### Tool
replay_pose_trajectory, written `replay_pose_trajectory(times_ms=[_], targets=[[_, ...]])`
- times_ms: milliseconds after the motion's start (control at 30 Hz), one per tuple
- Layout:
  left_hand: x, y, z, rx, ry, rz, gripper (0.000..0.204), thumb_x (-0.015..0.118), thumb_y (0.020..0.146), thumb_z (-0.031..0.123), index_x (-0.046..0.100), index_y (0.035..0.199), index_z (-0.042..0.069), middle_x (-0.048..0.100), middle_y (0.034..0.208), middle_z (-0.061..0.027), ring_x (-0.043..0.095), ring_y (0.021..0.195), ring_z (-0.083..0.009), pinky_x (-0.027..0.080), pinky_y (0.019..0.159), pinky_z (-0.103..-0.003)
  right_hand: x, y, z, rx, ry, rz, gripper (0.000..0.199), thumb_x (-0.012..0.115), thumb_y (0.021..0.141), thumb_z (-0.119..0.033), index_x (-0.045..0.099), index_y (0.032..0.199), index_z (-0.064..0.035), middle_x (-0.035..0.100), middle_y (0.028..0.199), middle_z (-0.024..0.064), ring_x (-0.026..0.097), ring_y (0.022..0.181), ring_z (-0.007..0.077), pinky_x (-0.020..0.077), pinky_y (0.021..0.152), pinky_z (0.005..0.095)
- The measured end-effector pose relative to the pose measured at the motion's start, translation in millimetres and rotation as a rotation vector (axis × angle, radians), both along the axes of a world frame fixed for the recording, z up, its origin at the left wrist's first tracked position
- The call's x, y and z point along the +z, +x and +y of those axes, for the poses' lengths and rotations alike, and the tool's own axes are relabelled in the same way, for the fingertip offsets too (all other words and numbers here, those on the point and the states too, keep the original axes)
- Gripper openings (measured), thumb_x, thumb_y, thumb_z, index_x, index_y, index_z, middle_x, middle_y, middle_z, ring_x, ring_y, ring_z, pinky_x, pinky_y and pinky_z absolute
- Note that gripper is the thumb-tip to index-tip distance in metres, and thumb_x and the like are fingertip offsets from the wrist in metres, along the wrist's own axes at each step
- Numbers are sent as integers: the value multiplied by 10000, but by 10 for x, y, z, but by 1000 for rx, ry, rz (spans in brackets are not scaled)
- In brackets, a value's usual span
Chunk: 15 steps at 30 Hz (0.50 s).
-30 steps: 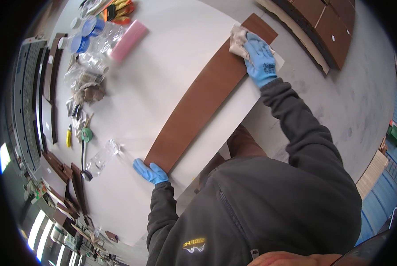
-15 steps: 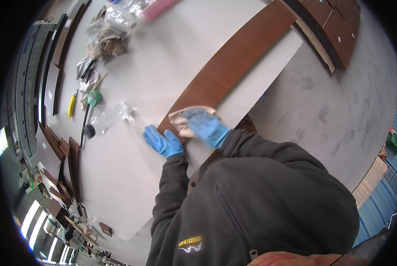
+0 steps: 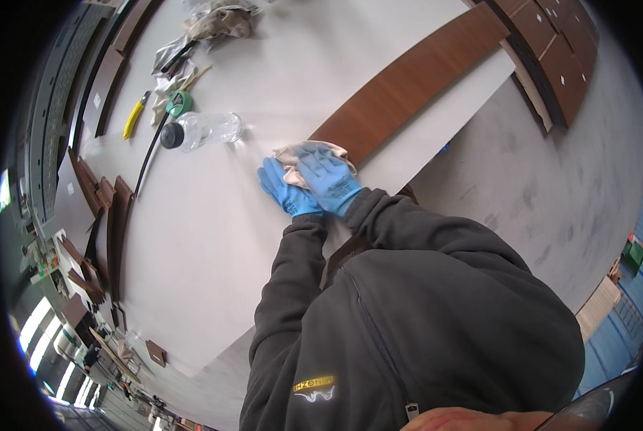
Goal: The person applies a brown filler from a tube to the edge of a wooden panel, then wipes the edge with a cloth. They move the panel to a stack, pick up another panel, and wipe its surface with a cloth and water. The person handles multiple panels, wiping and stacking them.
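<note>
A long brown wood-look panel [image 3: 415, 75] lies slantwise on the white tabletop, its near end under my hands. My right hand [image 3: 327, 181], in a blue glove, presses a crumpled pale cloth [image 3: 290, 156] against that end. My left hand [image 3: 285, 188], gloved the same, rests close beside it with fingers stretched out, against the cloth's left edge. Whether the left fingers grip any of the cloth I cannot tell for sure; they look flat. A clear plastic bottle [image 3: 210, 131] with a black cap lies on its side, left of and beyond my hands.
Farther left lie a yellow utility knife [image 3: 136, 117], a green roll [image 3: 179, 103] and crumpled plastic with cloth [image 3: 221, 21]. Brown profile pieces [image 3: 109, 215] line the left side. Stacked brown panels [image 3: 544, 43] stand at the far right, past the table edge.
My right hand and the cloth have slid to the panel's near end. My left hand has come beside them, no longer spread on the panel's corner. The whole view has shifted.
</note>
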<state>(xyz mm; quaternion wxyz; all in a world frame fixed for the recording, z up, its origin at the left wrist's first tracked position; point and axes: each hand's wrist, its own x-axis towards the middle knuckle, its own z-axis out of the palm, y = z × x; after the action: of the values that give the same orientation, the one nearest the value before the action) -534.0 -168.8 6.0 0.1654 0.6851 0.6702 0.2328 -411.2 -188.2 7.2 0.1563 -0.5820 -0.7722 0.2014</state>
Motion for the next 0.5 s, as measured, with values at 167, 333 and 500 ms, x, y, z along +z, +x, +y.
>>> replay_pose_trajectory(times_ms=[167, 333, 500], targets=[[346, -7, 218, -34, 246, -380, 454, 592, 947, 272, 640, 1295, -15, 535, 1421, -212, 487, 1329, -399, 382, 1137, -474, -1, 16, -52, -72, 169, 53, 424, 638, 909, -151, 618, 1316, -34, 580, 1437, 185, 538, 1358, 363, 381, 1191, 476], [607, 1111, 578, -613, -137, 178, 865, 712, 846, 528, 488, 1482, -14, 352, 1607, -291, 308, 1499, -475, 235, 1241, -564, 208, 34, 237, 143, -479, -281, 582, 454, 1019, -372, 441, 1510, -61, 412, 1567, 132, 441, 1395, 274, 306, 1239, 404], [363, 1598, 501, -623, -227, 321, 1172, 743, 802, 629, 175, 1657, 61, 180, 1688, -270, 87, 1559, -537, 29, 1264, -624, 186, 105, 65, 120, -333, 283, 535, 409, 1051, -384, 454, 1460, -43, 437, 1491, 135, 456, 1353, 276, 342, 1193, 407]])
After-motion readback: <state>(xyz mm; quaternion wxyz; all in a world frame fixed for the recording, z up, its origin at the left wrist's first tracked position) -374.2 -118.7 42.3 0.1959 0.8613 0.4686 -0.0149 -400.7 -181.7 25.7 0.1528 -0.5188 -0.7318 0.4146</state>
